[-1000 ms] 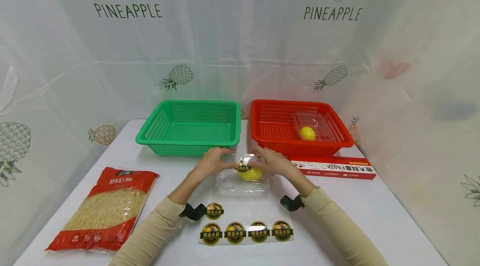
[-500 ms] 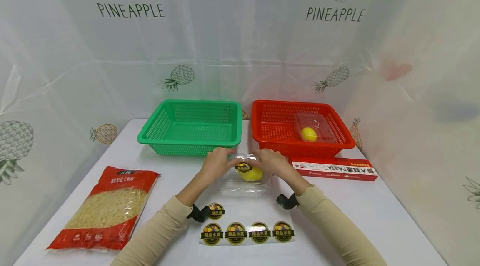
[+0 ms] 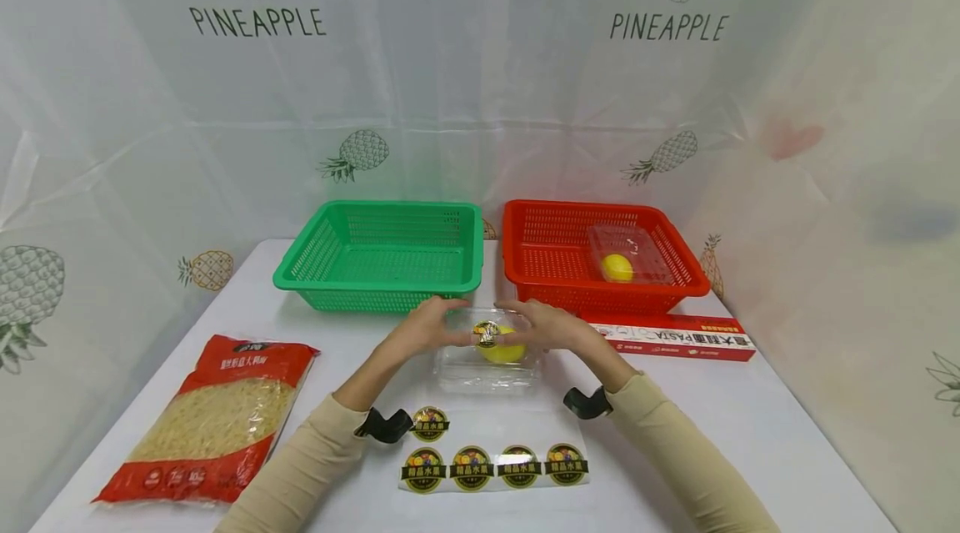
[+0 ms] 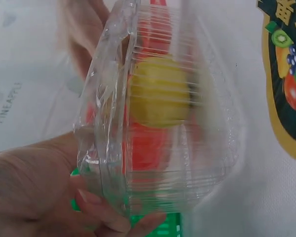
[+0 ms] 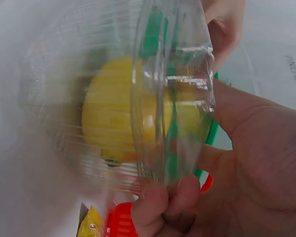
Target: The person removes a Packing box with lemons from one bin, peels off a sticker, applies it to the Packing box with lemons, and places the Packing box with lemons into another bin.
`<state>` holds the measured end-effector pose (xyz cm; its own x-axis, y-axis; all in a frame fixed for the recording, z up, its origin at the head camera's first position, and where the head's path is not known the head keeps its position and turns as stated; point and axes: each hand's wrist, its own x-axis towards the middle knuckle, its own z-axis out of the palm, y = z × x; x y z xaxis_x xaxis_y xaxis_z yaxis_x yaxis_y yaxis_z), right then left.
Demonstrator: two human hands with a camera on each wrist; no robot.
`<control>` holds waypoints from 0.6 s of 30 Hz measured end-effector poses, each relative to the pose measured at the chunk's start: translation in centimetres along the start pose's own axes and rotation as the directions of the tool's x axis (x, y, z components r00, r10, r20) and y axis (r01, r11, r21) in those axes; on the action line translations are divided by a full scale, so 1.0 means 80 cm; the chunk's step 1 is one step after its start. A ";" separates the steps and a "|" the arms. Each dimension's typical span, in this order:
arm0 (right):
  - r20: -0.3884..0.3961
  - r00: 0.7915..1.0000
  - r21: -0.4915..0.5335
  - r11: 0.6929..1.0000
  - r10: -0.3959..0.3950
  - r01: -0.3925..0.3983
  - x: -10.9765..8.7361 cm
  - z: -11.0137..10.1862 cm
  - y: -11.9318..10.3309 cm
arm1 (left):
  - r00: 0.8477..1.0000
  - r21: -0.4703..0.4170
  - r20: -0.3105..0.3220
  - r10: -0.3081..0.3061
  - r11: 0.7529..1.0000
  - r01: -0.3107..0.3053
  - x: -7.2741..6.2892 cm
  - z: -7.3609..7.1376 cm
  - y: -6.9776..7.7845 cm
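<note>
A clear plastic fruit box [image 3: 487,381] stands mid-table in the head view, its lid down. Inside it lies a round yellow fruit [image 3: 501,351], also seen through the ribbed wall in both wrist views. On the lid is a round black-and-gold sticker [image 3: 487,334]. My left hand [image 3: 426,328] grips the box's left side, its thumb across the lid and its fingers at the side and far edge. From the opposite side my right hand [image 3: 557,328] holds it the same way, fingertips [image 5: 155,200] curled at the rim.
A green basket [image 3: 377,296] stands behind, left of a red basket [image 3: 585,294] containing another clear box with a yellow fruit. A pasta box [image 3: 670,336] lies right, a pasta bag [image 3: 213,416] left. A sticker sheet [image 3: 495,429] lies in front.
My thumbs slid inward to meet over the sticker half a second ago, and now they are apart again towards the lid's sides. The box stays in place.
</note>
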<state>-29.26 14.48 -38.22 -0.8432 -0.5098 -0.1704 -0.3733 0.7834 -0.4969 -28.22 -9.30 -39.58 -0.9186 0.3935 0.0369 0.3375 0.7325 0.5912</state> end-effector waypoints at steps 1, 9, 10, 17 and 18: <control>-0.006 1.000 -0.014 1.000 0.020 -0.020 0.000 0.001 -0.002 | 1.000 0.000 0.005 -0.008 1.000 0.008 -0.001 0.000 0.001; -0.058 0.994 -0.130 0.986 0.094 -0.101 0.002 0.008 -0.011 | 0.999 0.043 -0.005 -0.052 0.998 0.053 -0.002 0.005 0.003; -0.051 0.994 -0.126 0.987 0.092 -0.098 0.001 0.007 -0.011 | 0.999 0.036 -0.007 -0.046 0.998 0.046 -0.001 0.005 0.002; 0.010 1.000 -0.042 0.999 -0.008 0.009 0.000 0.000 0.000 | 0.998 -0.029 -0.015 0.057 0.998 -0.057 0.004 0.003 -0.011; 0.008 0.999 -0.040 0.999 -0.031 0.032 -0.001 -0.001 0.000 | 0.998 -0.039 -0.018 0.064 0.997 -0.065 0.004 0.002 -0.012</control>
<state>-29.25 14.53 -38.18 -0.8278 -0.5372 -0.1618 -0.4153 0.7805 -0.4672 -28.79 -9.77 -40.27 -0.8985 0.4297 0.0893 0.3882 0.6832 0.6185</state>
